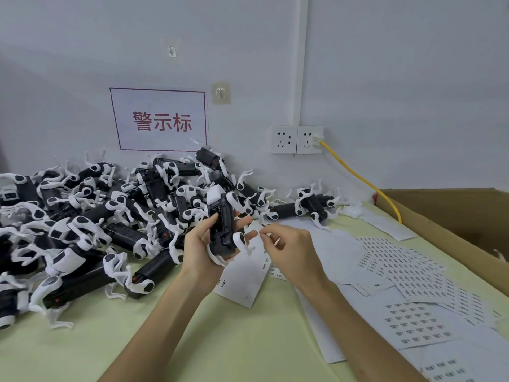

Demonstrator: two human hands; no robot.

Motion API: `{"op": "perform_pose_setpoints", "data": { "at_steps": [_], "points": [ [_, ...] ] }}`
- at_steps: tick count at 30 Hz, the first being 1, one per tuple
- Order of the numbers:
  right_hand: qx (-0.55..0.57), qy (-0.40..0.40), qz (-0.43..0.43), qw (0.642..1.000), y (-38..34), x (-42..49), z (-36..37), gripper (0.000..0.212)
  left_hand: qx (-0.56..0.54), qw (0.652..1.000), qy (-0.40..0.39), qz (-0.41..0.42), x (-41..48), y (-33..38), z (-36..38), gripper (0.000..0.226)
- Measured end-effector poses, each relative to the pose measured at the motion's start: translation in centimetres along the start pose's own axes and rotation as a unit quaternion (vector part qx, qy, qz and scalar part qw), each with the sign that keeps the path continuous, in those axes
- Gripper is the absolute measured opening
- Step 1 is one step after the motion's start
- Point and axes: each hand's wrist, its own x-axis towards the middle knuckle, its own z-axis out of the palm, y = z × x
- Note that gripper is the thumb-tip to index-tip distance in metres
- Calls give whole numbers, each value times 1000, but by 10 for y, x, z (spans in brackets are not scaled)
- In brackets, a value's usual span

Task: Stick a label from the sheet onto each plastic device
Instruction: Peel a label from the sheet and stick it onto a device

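Device (221,227): black body with white cap and thin white limbs, held upright above the table (170,343), just in front of the pile (91,224).
Left hand (202,249): wrapped round the device, thumb on its front face, fingers behind.
Right hand (289,249): thumb and forefinger pressed together just right of the device, on what looks like a small label (254,232); too small to be sure.
Handling: the body is likely rigid, light and smooth, so a one-hand hold suffices. Take it by the black body; the white limbs look thin and liable to bend or snap. The label is probably flimsy and sticky, best held by one edge.
Sheets (407,266): printed label sheets fan out on the table at right, well apart from the hands; one near-bare sheet lies under the hands.
Hidden: the device's back, the spot for the label, and whether pile devices are already labelled. The print is unreadable.
Cut off: the pile at left and the box (451,216) at right.
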Motion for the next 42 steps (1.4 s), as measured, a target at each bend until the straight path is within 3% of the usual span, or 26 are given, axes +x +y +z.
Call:
{"op": "perform_pose_setpoints", "data": {
  "at_steps": [6,11,14,17,23,29,37,42],
  "points": [
    [5,-60,12,998,2,1,2,15,-5,1000,23,3,-1,-1,1,41],
    [62,-114,121,984,-3,-1,4,29,-3,999,31,18,0,0,-1,42],
    [215,-77,243,943,-8,5,0,25,12,999,21,27,0,0,0,46],
    [317,-78,302,895,-11,10,-9,21,28,1000,3,13,0,-2,0,48],
    [367,-156,354,846,-14,11,-16,23,111,993,-25,9,-1,-6,1,57],
    [398,-184,385,812,-12,11,-17,16,142,989,-30,36,1,-7,-1,36],
    [369,-174,378,831,-6,10,-15,8,152,987,-9,53,1,-10,-1,41],
    [212,-88,304,925,-4,11,-10,17,196,978,-4,73,2,-10,1,42]
  ]
}}
